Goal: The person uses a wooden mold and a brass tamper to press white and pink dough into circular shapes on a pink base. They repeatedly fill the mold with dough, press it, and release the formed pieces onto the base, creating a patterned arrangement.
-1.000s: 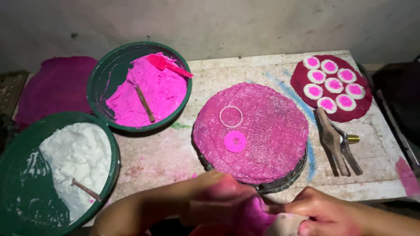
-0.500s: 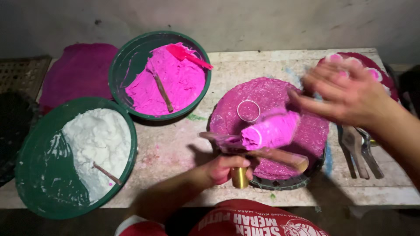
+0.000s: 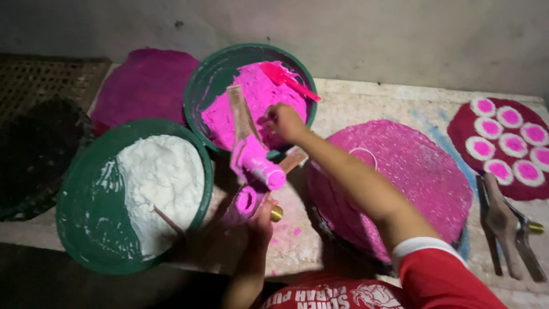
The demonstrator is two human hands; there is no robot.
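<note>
Gripping powdery pink cylindrical mould [image 3: 251, 166]

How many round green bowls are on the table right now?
2: the green bowl of white powder at the near left, and the green bowl of pink powder behind it, where the right hand reaches.
</note>
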